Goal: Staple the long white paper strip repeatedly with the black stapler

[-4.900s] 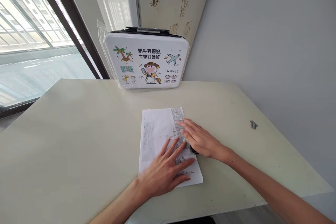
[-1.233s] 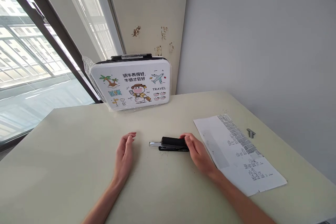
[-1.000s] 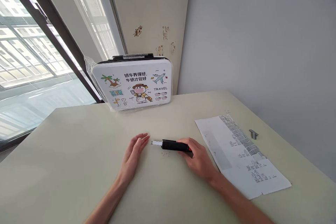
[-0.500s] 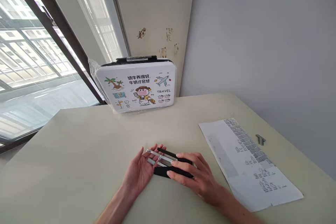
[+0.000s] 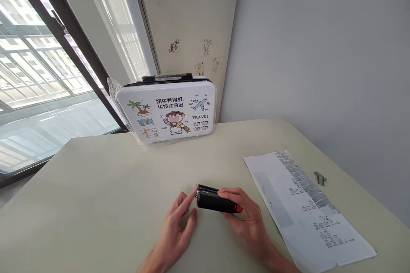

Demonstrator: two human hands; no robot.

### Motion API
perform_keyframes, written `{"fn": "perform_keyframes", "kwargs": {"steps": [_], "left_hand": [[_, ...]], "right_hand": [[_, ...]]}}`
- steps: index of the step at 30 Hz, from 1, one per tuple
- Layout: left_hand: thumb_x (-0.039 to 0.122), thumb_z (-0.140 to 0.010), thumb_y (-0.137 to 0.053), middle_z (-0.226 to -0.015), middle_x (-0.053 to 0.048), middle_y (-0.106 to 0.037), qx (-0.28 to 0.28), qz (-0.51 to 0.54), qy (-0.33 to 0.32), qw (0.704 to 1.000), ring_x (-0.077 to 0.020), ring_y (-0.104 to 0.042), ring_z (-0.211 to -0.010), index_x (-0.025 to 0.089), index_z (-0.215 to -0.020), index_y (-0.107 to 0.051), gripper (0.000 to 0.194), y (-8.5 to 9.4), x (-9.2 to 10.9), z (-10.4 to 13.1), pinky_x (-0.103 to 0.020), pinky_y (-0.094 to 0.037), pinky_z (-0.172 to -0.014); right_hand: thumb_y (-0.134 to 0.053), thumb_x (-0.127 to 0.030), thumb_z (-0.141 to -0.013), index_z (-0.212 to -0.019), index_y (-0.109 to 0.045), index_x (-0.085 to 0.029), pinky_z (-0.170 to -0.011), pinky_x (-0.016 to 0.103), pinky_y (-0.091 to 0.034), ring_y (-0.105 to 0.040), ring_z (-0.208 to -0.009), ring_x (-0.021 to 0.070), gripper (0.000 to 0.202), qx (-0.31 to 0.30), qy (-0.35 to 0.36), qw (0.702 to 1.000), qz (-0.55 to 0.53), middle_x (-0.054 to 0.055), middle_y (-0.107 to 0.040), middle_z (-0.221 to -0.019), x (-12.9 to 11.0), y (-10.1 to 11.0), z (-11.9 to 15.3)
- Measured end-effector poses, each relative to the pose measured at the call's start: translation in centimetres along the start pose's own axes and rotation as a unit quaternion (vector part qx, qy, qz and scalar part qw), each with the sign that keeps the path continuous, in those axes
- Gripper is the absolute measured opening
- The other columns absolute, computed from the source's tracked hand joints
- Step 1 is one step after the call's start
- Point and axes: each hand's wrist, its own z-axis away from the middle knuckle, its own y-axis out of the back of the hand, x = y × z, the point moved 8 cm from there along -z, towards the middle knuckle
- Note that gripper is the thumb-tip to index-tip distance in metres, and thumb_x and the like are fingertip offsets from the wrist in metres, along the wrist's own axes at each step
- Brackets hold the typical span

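A black stapler (image 5: 214, 201) with a red part at its right end is held above the table, its arms now close together. My right hand (image 5: 248, 217) grips it from the right, fingers on top and thumb beneath. At the stapler's left end, my left hand (image 5: 177, 224) touches the silvery tip with its index finger; the thumb stands apart below. The small grey staple strip is not visible.
Printed paper sheets (image 5: 272, 192) lie on the table (image 5: 112, 192) to the right, with small grey staple pieces (image 5: 320, 178) beyond them. A white cartoon suitcase (image 5: 168, 113) stands at the back, near a window (image 5: 48, 55).
The stapler has gone from spread open to folded together and turned. My left hand has turned from palm up, with a grey strip on its fingers, to touching the stapler's end.
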Motion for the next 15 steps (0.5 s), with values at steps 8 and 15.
{"fn": "perform_keyframes", "kwargs": {"steps": [8,15], "left_hand": [[0.038,-0.091,-0.072,-0.076,0.003,-0.044,0.08,0.312,0.149,0.935,-0.0115,-0.039,-0.063,0.02,-0.135,-0.069,0.048,1.0,-2.7,-0.6,-0.023,-0.036,-0.06],[0.028,-0.1,-0.059,-0.099,-0.012,-0.071,0.063,0.686,0.273,0.672,-0.0152,-0.068,-0.08,0.006,-0.12,-0.071,0.032,-0.8,-4.6,-0.8,-0.026,-0.056,-0.076]], "right_hand": [[-0.073,-0.037,-0.094,-0.118,-0.073,-0.026,-0.082,0.032,-0.059,-0.074,-0.094,0.023,0.026,-0.014,-0.082,0.994,0.067,0.005,-0.079,-0.108,1.7,-1.5,-4.2],[-0.072,-0.026,-0.089,-0.115,-0.073,-0.028,-0.093,0.035,-0.058,-0.074,-0.102,0.0224,0.026,-0.049,-0.03,0.994,0.088,0.002,-0.08,-0.112,4.3,-8.0,-11.5]]}}
